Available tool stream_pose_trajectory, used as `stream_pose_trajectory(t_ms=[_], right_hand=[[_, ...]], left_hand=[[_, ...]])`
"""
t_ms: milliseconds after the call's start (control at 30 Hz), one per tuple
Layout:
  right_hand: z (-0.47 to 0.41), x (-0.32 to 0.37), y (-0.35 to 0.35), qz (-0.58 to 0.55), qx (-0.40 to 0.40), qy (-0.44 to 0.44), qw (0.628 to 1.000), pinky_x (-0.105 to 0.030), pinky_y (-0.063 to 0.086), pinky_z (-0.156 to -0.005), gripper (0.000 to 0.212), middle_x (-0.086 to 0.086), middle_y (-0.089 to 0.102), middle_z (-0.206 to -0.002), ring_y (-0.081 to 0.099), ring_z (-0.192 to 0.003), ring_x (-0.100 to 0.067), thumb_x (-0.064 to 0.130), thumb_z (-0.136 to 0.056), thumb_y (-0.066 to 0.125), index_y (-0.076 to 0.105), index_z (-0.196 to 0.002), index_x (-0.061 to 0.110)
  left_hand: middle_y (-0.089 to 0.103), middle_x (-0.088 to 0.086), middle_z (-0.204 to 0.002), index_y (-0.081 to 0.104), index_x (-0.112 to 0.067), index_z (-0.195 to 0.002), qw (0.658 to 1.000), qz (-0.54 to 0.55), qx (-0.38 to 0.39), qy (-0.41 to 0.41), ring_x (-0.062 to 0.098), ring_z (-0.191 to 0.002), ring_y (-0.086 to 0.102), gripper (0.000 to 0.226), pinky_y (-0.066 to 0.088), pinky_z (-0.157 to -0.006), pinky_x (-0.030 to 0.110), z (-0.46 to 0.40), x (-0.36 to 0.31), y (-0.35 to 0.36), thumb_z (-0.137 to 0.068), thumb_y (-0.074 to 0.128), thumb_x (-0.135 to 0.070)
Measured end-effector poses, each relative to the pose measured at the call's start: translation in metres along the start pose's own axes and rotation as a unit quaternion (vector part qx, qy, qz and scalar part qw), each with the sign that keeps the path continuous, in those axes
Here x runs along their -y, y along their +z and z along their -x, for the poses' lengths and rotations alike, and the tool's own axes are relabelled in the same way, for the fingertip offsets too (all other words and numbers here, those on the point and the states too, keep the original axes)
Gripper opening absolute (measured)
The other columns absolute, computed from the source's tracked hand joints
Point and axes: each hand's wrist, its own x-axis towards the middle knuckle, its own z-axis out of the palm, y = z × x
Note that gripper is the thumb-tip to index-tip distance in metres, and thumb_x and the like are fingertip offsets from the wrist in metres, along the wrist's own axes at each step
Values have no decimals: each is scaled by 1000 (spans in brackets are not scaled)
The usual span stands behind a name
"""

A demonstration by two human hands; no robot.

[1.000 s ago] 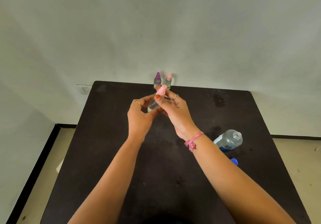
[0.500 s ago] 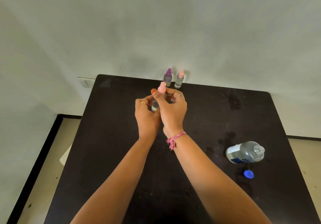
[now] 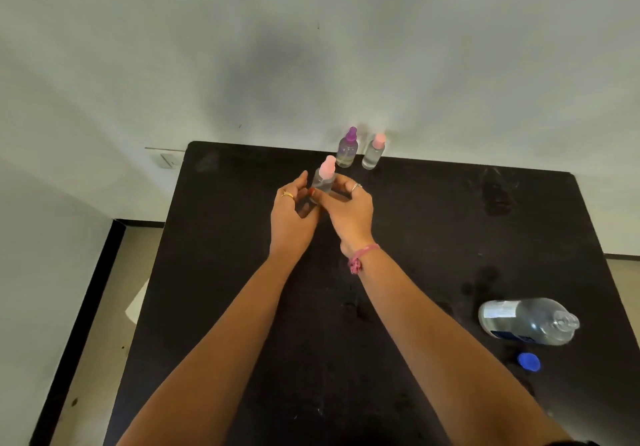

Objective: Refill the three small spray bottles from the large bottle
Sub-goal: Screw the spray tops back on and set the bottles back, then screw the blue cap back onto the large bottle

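soft dim light, wide-angle edge distortion

The right hand (image 3: 348,213) hides the pink-capped spray bottle's (image 3: 323,179) base; the large bottle's label (image 3: 496,313) is illegible.

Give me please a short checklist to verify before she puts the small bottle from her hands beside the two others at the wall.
1. Pink cap sits on the held spray bottle: ok.
2. Right hand grips its body: ok; left hand is open beside it.
3. Purple-capped bottle and second pink-capped bottle stand upright: ok.
4. Free table space left of them: ok.
5. Large bottle closed: not ok, it lies uncapped, blue cap beside it.
6. Cap screwed tight: cannot tell.
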Motion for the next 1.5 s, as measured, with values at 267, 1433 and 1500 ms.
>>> stream_pose_trajectory(t_ms=[267, 1433, 1500], right_hand=[[-65, -15, 28, 107, -99, -25, 989, -30, 49, -94, 37, 0, 70, -110, 63, -103, -15, 21, -78, 78, 70, -114, 16], [54, -79, -87, 198, -8, -185, 963, -8, 50, -73, 34, 6, 61, -106, 64, -84, 4, 13, -85, 73, 64, -118, 11], [73, -86, -115, 198, -21, -173, 965, -9, 51, -74, 31, 6, 62, -105, 65, -86, 2, 14, -86, 72, 64, -116, 11]], left_hand=[[51, -8, -143, 48, -24, -140, 996, 37, -66, -54, 2, -123, 52, 50, 43, -86, 6, -17, 19, -28, -93, 64, -13], [65, -18, -114, 62, -33, -116, 994, 34, 8, -104, -2, -108, 61, 29, 48, -95, 20, 69, 23, 5, -95, 61, -14], [66, -16, -113, 63, -31, -118, 994, 30, 28, -99, -1, -108, 62, 28, 48, -94, 19, 84, 20, 19, -95, 62, -15]])
